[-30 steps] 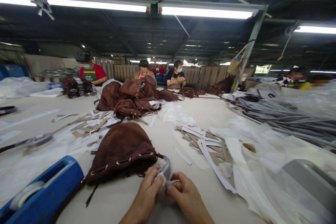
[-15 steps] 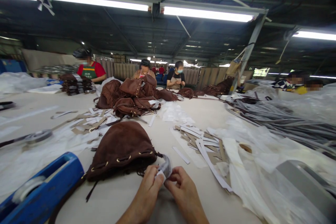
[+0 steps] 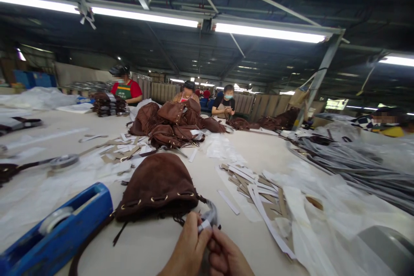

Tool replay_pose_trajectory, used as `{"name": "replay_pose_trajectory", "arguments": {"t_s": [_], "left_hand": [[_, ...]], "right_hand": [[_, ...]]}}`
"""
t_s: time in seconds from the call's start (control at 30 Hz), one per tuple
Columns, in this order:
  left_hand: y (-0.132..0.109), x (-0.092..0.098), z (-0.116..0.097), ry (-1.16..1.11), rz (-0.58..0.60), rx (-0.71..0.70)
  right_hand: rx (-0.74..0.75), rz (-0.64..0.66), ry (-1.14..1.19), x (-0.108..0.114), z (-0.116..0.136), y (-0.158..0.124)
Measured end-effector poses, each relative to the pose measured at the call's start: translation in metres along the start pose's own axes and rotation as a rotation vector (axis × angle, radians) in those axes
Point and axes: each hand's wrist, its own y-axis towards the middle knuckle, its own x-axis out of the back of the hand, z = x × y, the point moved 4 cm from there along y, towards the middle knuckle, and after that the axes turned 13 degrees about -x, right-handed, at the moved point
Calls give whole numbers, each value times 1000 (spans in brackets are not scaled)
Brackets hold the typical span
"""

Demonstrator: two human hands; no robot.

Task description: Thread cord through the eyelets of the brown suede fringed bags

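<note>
A brown drawstring bag [image 3: 158,181] with gold eyelets lies on the table just ahead of my hands. From its right corner runs a strap wrapped in greyish plastic [image 3: 211,212], bent into a loop. My left hand [image 3: 189,241] pinches this wrapped strap between thumb and fingers, with a small white strip [image 3: 203,225] showing at the thumb. Close beside it, my right hand [image 3: 228,252] is closed with its fingertips at the strap's lower end, meeting the left thumb. What lies between the right fingertips is too small to make out.
A blue tape dispenser [image 3: 61,228] stands at the left front. Paper and card strips [image 3: 255,185] lie to the right, beside crumpled plastic film [image 3: 323,224]. Farther back is a heap of brown bags [image 3: 171,125]. Several people work across the table.
My right hand has closed in against my left, its fingers curling tighter at the strap's end. The view has turned slightly left, so things sit farther right.
</note>
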Motion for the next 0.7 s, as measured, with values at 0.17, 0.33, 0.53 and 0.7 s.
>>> {"name": "replay_pose_trajectory", "arguments": {"t_s": [0.17, 0.33, 0.53, 0.7], "left_hand": [[0, -1, 5, -41, -11, 1], [2, 3, 13, -66, -132, 29], [6, 6, 10, 54, -158, -77], [4, 13, 3, 302, -287, -325]], "right_hand": [[-29, 129, 61, 3, -4, 10], [-33, 278, 25, 3, -4, 19], [-116, 361, -13, 5, -6, 25], [-107, 429, 2, 1, -7, 30]]}}
